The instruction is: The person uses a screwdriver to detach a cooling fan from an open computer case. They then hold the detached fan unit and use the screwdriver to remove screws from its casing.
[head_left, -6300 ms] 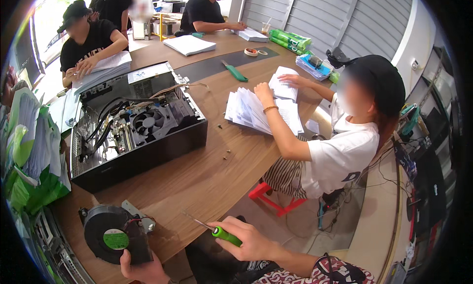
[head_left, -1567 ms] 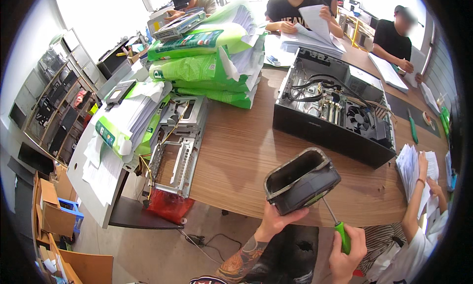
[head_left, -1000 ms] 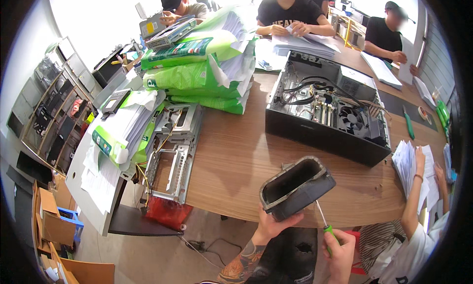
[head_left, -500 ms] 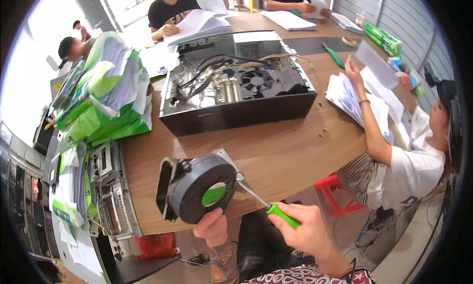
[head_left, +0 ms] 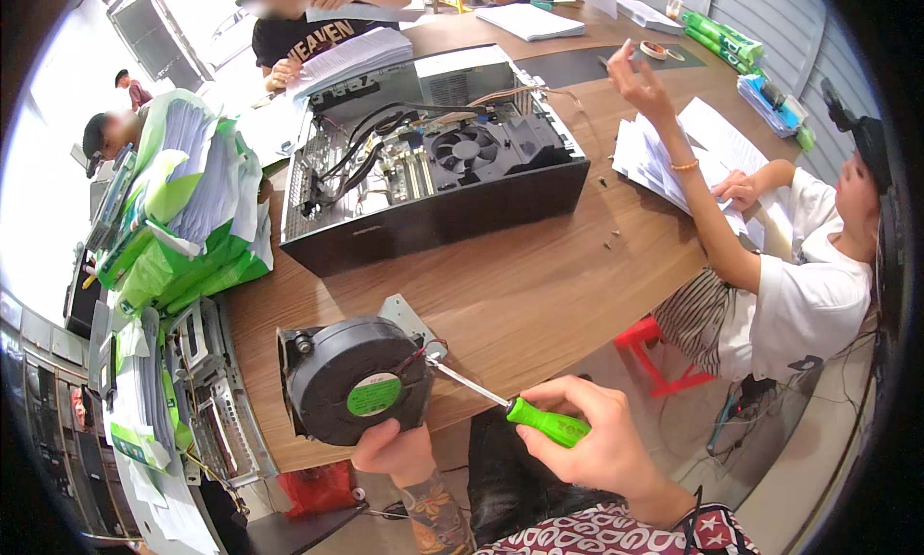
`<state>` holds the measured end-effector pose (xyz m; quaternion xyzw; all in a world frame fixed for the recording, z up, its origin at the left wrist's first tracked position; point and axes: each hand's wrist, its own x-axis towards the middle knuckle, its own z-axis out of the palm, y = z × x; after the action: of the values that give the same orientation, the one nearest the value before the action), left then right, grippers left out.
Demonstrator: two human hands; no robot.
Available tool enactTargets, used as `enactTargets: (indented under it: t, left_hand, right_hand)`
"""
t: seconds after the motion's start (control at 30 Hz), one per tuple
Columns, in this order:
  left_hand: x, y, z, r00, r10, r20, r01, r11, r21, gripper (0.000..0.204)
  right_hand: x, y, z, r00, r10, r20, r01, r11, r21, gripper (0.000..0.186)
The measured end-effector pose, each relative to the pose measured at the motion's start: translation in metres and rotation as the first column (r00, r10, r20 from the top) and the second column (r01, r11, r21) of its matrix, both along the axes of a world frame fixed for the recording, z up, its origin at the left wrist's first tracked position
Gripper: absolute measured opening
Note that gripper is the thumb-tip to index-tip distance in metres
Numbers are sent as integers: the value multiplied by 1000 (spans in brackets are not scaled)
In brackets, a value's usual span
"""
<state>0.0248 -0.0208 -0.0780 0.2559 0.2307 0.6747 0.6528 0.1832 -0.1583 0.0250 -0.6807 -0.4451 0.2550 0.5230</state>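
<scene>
My left hand is closed on the lower rim of a round black blower fan with a green label, tilted up at the table's front edge. A metal bracket sticks out at the fan's upper right. In my right hand is a screwdriver with a green handle. Its shaft points up and left, and the tip meets the fan's right side beside the bracket, near a thin dark red wire. Whether the tip sits in a screw I cannot make out.
An open computer case stands beyond the fan. Small screws lie right of it. Paper stacks in green wrapping and metal drive frames line the left. A co-worker reaches over papers at the right; others sit opposite.
My view has shifted, and the fan and screwdriver appear further left. The screwdriver tip stays at the fan's side. The co-worker at the right has lowered a sheet and taken the green-handled pliers.
</scene>
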Motion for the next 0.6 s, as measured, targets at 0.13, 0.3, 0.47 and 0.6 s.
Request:
enactTargets:
  t: [0.13,0.3,0.47,0.6]
  left_hand:
    - [7,0,10,987,-41,157,43,999,-8,61]
    - [5,-2,11,994,110,6,-108,984,-144,70]
    - [7,-1,9,995,59,86,-55,998,-43,74]
    - [0,2,9,991,55,122,-51,998,-36,75]
  right_hand:
    - [-6,-1,-2,887,-116,446,48,986,161,32]
    - [-16,0,0,850,-85,520,38,994,99,33]
    - [-5,2,-12,989,32,147,-43,996,75,28]
    - [0,0,-18,853,66,-518,-133,987,-92,28]
